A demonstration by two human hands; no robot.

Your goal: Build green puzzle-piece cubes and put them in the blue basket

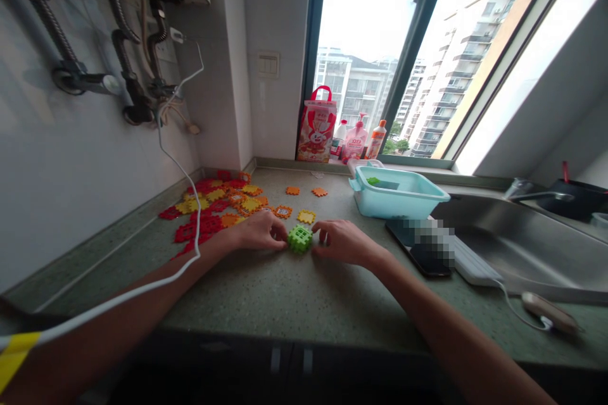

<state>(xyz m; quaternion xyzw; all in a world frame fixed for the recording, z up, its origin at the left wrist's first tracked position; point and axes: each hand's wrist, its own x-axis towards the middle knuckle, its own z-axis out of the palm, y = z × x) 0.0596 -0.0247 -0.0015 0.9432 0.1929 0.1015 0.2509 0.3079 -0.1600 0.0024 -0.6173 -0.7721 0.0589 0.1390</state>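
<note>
A green block of interlocking plastic pieces (300, 239), with a grid-like window on top, rests on the counter between my two hands. My left hand (262, 231) is at its left side, fingers curved and apart, the tips at or very near the block's edge. On the other side, my right hand (344, 242) has bent, parted fingers, with a small gap showing to the block. Just behind the block lies a yellow toothed piece (306, 216). Orange pieces (320, 192) lie farther back. Left of my left hand spreads a pile of red, yellow and orange pieces (209, 202).
A light-blue basin (403, 202) with a green piece inside stands behind my right hand. A dark phone (430, 256) and a white power strip (472, 262) lie beside the steel sink (522, 253). A white cable (197, 228) hangs across my left forearm. Bottles (355, 142) line the windowsill.
</note>
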